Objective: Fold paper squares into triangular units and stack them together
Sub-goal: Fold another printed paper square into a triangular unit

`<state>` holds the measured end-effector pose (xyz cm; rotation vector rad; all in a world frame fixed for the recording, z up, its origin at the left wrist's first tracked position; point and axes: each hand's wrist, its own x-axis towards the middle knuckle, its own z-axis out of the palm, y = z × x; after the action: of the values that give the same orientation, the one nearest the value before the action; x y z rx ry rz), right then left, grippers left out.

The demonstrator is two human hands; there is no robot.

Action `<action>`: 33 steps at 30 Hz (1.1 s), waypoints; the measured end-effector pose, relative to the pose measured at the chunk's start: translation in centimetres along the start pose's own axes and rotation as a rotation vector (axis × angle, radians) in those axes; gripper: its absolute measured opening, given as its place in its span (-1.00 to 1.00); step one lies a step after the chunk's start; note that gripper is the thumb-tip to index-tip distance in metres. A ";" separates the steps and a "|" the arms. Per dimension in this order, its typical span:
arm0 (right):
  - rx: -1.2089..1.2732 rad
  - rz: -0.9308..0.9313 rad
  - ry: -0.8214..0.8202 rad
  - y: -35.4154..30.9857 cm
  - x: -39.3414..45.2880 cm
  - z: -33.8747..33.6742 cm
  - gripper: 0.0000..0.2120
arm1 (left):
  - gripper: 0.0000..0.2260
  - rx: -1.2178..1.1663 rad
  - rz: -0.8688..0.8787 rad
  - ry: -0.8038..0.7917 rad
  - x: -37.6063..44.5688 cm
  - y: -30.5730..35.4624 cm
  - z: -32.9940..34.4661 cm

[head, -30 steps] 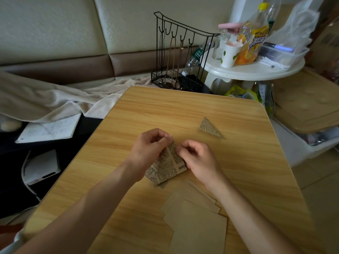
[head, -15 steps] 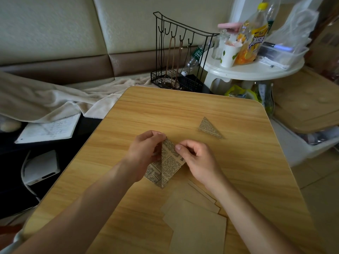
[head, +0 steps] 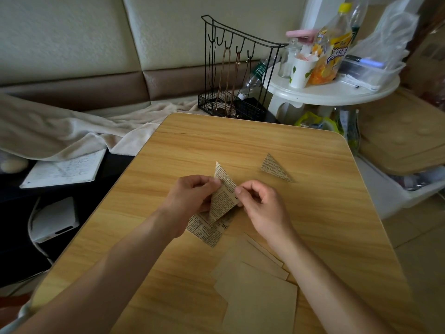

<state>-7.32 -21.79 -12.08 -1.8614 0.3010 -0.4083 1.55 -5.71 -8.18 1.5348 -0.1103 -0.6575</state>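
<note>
At the middle of the wooden table (head: 313, 213) I hold a newsprint paper piece (head: 222, 197), folded into a tall narrow triangle with its tip pointing away from me. My left hand (head: 192, 195) pinches its left edge and my right hand (head: 261, 204) pinches its right corner. Its lower layer (head: 207, 231) lies flat on the table beneath my hands. A finished newsprint triangle (head: 274, 168) lies apart on the table, far right of my hands. Several plain tan paper squares (head: 255, 285) overlap in a pile near me, under my right forearm.
A black wire rack (head: 237, 75) stands past the table's far edge. A white round side table (head: 337, 91) with a cup, a bottle and a plastic tray is at the back right. A beige blanket (head: 60, 131) and a notebook (head: 65, 169) lie to the left.
The newsprint piece went from a crumpled fold between my fingers to a tall pointed triangle standing up from the table. Both hands moved slightly apart along its edges.
</note>
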 end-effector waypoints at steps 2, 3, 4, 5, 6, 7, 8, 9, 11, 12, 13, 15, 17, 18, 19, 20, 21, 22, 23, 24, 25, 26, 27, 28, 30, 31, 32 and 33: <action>0.074 0.032 0.037 0.0 0.0 -0.1 -0.87 | -0.86 0.048 0.014 -0.028 0.0 -0.2 0.0; 0.082 0.032 0.049 0.0 0.0 -0.2 -0.88 | -0.89 0.071 0.027 -0.028 -0.1 -0.2 0.0; 0.074 0.029 0.053 0.0 0.0 -0.2 -0.89 | -0.92 0.089 0.042 -0.021 -0.1 -0.2 0.0; 0.067 0.030 0.053 0.0 0.0 -0.2 -0.90 | -0.93 0.102 0.054 -0.012 -0.1 -0.2 0.0; 0.067 0.040 0.051 -0.1 0.0 -0.2 -0.91 | -0.93 0.108 0.061 0.001 -0.1 -0.1 -0.1; 0.075 0.055 0.048 -0.3 0.0 -0.2 -0.92 | -0.92 0.108 0.064 0.017 -0.1 0.0 -0.1; 0.090 0.071 0.042 -0.4 0.0 -0.2 -0.93 | -0.91 0.108 0.067 0.035 -0.1 0.0 -0.1; 0.105 0.084 0.032 -0.6 0.0 -0.2 -0.94 | -0.91 0.114 0.070 0.055 -0.1 0.0 -0.1; 0.112 0.099 -0.004 -0.9 0.0 -0.3 -0.94 | -0.91 0.136 0.082 0.091 -0.1 0.0 -0.1; 0.095 0.103 -0.023 -1.0 0.0 -0.4 -0.93 | -0.91 0.150 0.091 0.103 -0.1 0.0 -0.1; 0.075 0.105 -0.040 -1.0 0.0 -0.5 -0.92 | -0.92 0.172 0.102 0.111 -0.1 -0.1 -0.1; 0.081 0.110 -0.055 -1.0 0.0 -0.7 -0.90 | -0.95 0.278 0.143 0.121 0.0 -0.2 -0.2; 0.102 0.106 -0.053 -1.0 0.1 -0.8 -0.89 | -0.95 0.431 0.204 0.089 0.0 -0.3 -0.3; 0.112 0.099 -0.043 -1.0 0.1 -0.8 -0.88 | -0.94 0.498 0.228 0.050 0.0 -0.4 -0.3; 0.127 0.096 -0.027 -0.9 0.2 -0.8 -0.87 | -0.93 0.555 0.242 0.010 0.0 -0.5 -0.3; 0.138 0.099 -0.010 -0.8 0.2 -0.7 -0.86 | -0.93 0.608 0.251 -0.014 -0.1 -0.6 -0.2; 0.134 0.103 0.007 -0.8 0.2 -0.6 -0.85 | -0.95 0.660 0.263 -0.015 -0.2 -0.7 0.0; 0.100 0.098 0.027 -0.7 0.2 -0.6 -0.83 | -0.96 0.713 0.279 -0.002 -0.2 -0.7 0.1; 0.029 0.080 0.052 -0.7 0.2 -0.5 -0.82 | -0.98 0.762 0.297 0.015 -0.2 -0.7 0.2; -0.060 0.049 0.085 -0.7 0.2 -0.5 -0.81 | -0.98 0.801 0.316 0.027 -0.1 -0.8 0.2; -0.141 0.018 0.121 -0.8 0.1 -0.5 -0.80 | -0.98 0.828 0.331 0.035 -0.1 -0.8 0.2; -0.196 -0.002 0.155 -0.8 0.0 -0.5 -0.80 | -0.97 0.844 0.342 0.042 -0.1 -0.8 0.2; -0.231 -0.013 0.179 -0.7 -0.1 -0.4 -0.79 | -0.97 0.855 0.352 0.049 -0.1 -0.9 0.1; -0.256 -0.020 0.193 -0.7 -0.2 -0.4 -0.79 | -0.96 0.870 0.366 0.059 -0.1 -0.9 0.0; -0.288 -0.033 0.204 -0.6 -0.4 -0.2 -0.81 | -0.94 0.915 0.407 0.081 0.0 -1.1 0.0; -0.302 -0.042 0.210 -0.6 -0.4 -0.1 -0.82 | -0.93 0.932 0.426 0.092 0.1 -1.2 0.0; -0.318 -0.048 0.219 -0.6 -0.4 0.0 -0.84 | -0.92 0.945 0.441 0.105 0.1 -1.4 0.0; -0.337 -0.052 0.231 -0.7 -0.4 0.0 -0.87 | -0.90 0.956 0.453 0.122 0.2 -1.5 0.0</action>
<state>-7.69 -21.40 -11.45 -2.1572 0.5030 -0.6420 1.28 -5.63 -9.68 2.3470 -0.7402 -0.1166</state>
